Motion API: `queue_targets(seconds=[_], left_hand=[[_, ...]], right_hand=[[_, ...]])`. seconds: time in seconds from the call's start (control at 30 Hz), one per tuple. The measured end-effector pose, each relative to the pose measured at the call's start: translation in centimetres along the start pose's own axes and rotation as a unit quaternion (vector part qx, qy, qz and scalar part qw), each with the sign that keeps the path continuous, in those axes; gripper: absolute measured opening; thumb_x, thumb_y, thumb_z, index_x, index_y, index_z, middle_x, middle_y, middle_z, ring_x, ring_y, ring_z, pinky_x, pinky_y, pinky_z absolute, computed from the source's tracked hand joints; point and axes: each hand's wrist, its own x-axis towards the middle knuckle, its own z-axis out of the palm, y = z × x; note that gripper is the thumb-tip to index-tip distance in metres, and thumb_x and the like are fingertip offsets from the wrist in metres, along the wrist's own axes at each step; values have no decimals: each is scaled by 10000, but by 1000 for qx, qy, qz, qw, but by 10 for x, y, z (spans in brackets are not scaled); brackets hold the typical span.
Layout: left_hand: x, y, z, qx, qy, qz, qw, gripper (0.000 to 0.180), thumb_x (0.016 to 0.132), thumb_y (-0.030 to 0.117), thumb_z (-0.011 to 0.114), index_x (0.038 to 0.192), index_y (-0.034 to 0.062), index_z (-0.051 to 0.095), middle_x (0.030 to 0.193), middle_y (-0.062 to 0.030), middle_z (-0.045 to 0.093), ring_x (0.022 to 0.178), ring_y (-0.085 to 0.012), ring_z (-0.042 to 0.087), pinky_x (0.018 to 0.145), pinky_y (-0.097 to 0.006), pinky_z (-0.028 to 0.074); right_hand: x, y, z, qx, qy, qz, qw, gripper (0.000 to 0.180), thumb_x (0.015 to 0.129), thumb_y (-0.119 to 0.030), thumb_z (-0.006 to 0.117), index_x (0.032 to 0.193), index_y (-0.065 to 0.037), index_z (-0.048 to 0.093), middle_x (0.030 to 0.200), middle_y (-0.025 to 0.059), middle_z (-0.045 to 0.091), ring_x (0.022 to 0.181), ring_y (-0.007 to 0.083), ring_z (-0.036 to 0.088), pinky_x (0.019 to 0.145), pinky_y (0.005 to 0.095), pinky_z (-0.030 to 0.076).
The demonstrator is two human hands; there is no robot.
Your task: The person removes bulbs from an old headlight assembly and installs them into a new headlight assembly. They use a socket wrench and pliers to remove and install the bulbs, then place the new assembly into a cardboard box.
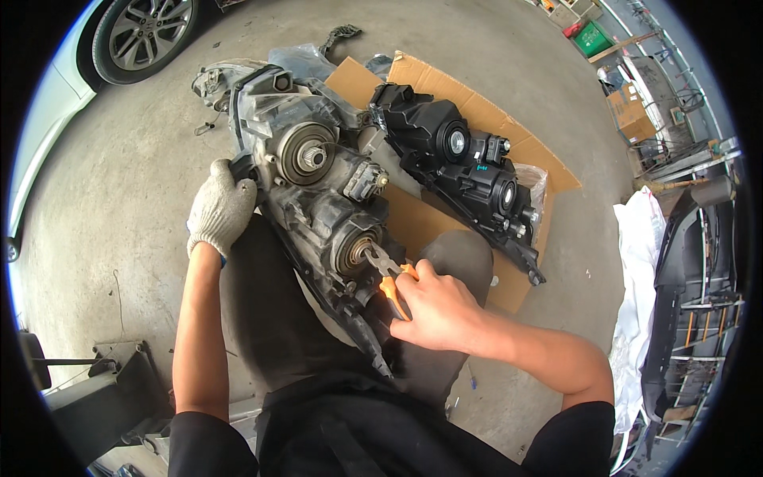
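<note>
The gloved left hand [220,208] is gripping the headlight housing's [318,191] edge; the bare right hand [435,312] is closing around orange-handled pliers [387,274] at its rear socket, a second headlight [465,175] lying on flattened cardboard [485,107] beyond.

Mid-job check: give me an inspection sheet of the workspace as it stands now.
Surface: bare concrete floor; flattened cardboard under the black unit.
Job's things: grey headlight housing resting on the person's lap; orange-handled pliers at its lower round socket.
Clutter: second black headlight housing on the cardboard.
Grippers: left hand, gloved, grips the housing's edge; right hand, bare, holds the pliers.
Cables: nothing seen.
Surroundings: car wheel upper left; bumper parts and white sheet at right; green bin.
</note>
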Motion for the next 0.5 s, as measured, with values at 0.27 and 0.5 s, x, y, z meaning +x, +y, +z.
queue_targets(seconds=[0.27, 0.5], left_hand=[[1, -2, 1, -11, 0, -2, 1000, 543, 842, 277, 525, 1287, -34, 500, 1053, -321, 670, 1026, -466, 645, 913, -492, 492], [1, -2, 0, -5, 3, -2, 1000, 529, 844, 278, 524, 1273, -31, 507, 1051, -320, 671, 1021, -466, 646, 914, -494, 492]], right_hand=[[-3, -7, 11, -71, 77, -33, 994, 413, 738, -284, 743, 955, 47, 625, 978, 271, 554, 669, 376, 690, 591, 428, 603], [-4, -12, 23, -208, 157, -41, 965, 325, 716, -265, 761, 868, -4, 641, 916, 187, 549, 608, 274, 643, 498, 342, 570]])
